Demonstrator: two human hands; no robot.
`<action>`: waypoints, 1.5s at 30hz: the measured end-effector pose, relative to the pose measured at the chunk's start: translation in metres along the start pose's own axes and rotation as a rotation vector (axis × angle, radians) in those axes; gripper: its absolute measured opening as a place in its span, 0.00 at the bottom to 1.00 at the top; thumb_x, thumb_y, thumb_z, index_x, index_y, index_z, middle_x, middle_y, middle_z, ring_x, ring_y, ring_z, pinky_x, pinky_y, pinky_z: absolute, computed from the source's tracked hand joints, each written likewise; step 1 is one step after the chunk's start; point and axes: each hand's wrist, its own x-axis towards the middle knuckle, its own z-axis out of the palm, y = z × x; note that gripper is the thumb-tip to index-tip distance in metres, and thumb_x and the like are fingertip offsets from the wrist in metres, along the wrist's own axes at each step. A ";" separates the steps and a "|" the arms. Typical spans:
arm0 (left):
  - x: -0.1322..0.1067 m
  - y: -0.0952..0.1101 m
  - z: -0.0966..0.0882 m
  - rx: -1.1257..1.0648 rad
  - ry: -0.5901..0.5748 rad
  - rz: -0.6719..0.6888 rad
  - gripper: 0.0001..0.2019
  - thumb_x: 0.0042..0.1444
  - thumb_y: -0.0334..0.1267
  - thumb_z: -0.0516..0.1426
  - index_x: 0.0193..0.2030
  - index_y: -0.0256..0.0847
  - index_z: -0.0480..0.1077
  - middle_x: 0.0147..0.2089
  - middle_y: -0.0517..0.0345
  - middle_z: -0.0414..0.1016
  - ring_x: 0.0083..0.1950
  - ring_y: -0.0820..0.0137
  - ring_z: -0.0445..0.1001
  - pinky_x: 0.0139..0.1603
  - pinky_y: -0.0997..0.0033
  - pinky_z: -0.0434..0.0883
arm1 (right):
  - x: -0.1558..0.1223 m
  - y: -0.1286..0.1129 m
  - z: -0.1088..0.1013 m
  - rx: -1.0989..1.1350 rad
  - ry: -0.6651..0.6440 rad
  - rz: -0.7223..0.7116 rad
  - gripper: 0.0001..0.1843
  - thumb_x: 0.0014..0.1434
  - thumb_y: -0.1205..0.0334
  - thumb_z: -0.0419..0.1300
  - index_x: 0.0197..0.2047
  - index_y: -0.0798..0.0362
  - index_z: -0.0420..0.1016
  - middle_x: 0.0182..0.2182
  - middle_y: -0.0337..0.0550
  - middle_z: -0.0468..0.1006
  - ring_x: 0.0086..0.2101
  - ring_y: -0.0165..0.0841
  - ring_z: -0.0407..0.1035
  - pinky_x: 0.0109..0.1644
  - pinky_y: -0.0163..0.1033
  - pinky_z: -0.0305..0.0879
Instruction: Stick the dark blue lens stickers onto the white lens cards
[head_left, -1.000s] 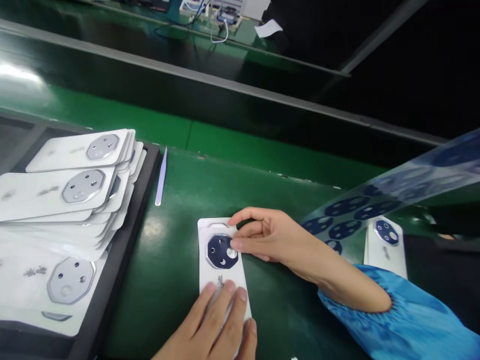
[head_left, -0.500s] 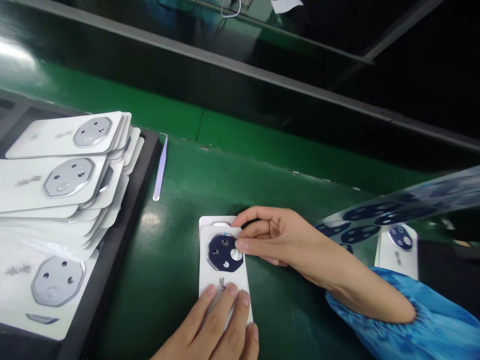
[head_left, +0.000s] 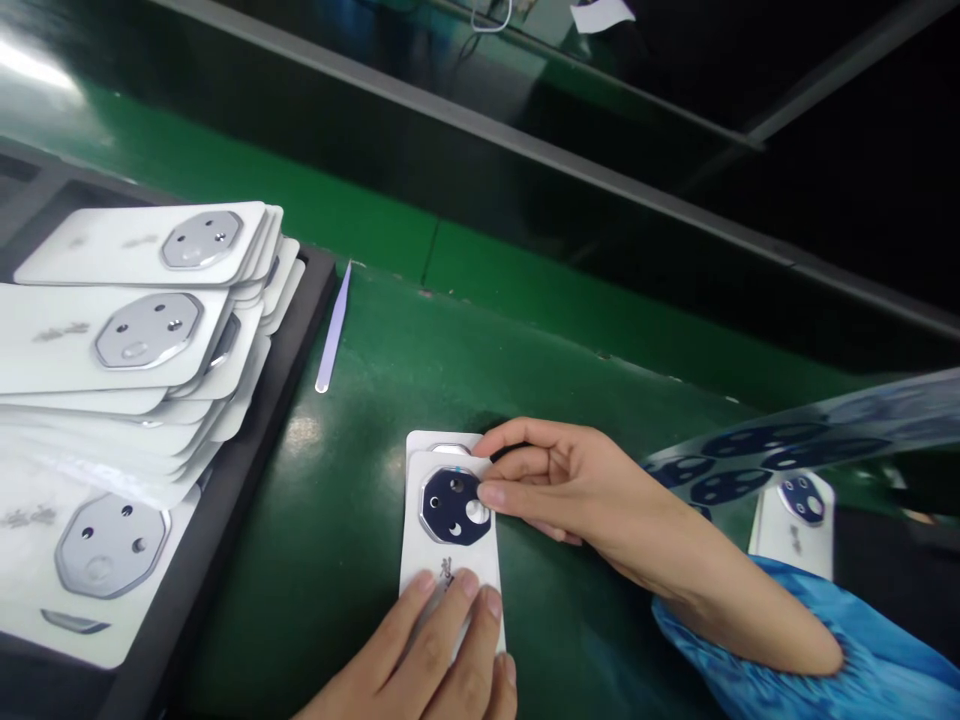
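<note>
Firmly held: a white back cover point(head_left: 448, 575).
Left hand point(head_left: 435, 655), fingers flat together, pinned it; right hand point(head_left: 559, 480) pinched its top corner, thumb on the blue film point(head_left: 450, 505).

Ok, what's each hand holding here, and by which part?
Nothing is gripped. Left hand pins the white cover flat by its lower end; right hand presses a fingertip on the dark film, at its right edge.
</note>
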 end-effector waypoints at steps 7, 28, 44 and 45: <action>-0.001 0.001 0.001 -0.001 0.016 0.012 0.10 0.70 0.35 0.53 0.55 0.38 0.70 0.58 0.49 0.74 0.60 0.58 0.73 0.75 0.42 0.46 | 0.001 0.001 -0.001 -0.012 -0.009 -0.008 0.27 0.49 0.50 0.80 0.44 0.56 0.75 0.29 0.44 0.77 0.20 0.24 0.57 0.18 0.27 0.47; 0.000 -0.001 0.000 -0.006 0.020 0.008 0.10 0.70 0.36 0.55 0.54 0.38 0.70 0.57 0.48 0.74 0.59 0.58 0.73 0.75 0.43 0.47 | -0.001 0.003 0.009 -0.118 0.087 -0.093 0.27 0.49 0.48 0.77 0.45 0.54 0.75 0.30 0.44 0.78 0.23 0.30 0.65 0.22 0.32 0.59; -0.002 0.001 0.001 -0.021 0.024 0.009 0.11 0.70 0.34 0.52 0.55 0.36 0.68 0.57 0.43 0.74 0.59 0.55 0.74 0.75 0.42 0.48 | -0.009 0.018 0.021 -0.533 0.239 -0.512 0.05 0.65 0.61 0.63 0.44 0.50 0.78 0.30 0.39 0.75 0.29 0.33 0.68 0.33 0.37 0.66; -0.002 0.001 0.001 -0.025 0.022 0.004 0.11 0.70 0.34 0.52 0.55 0.36 0.68 0.57 0.43 0.74 0.59 0.55 0.74 0.75 0.42 0.48 | -0.009 0.016 0.019 -0.483 0.214 -0.461 0.06 0.63 0.60 0.65 0.43 0.50 0.79 0.28 0.39 0.74 0.28 0.33 0.68 0.32 0.37 0.66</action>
